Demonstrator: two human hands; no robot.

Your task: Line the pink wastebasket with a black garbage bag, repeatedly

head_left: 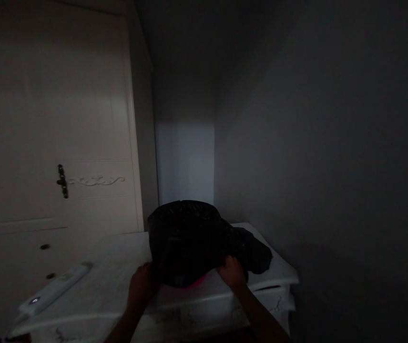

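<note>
A shiny black plastic bag [186, 243] lies on the white table [114, 267], with a bright pink edge [196, 282] under it. At the table's near side, the left hand [141, 282] and right hand [231, 271] meet the bag; if either grip is clenched, I cannot tell. A long white power strip [57, 287] lies at the table's left.

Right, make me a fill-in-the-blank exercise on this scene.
1. The left hand and right hand are at the sides of a plastic bag whose colour is ____.
2. The edge peeking out beneath the bag is ____.
3. In the picture, the long white item with a lit spot lies to the ____ of the bag.

Missing words: black; pink; left.
</note>
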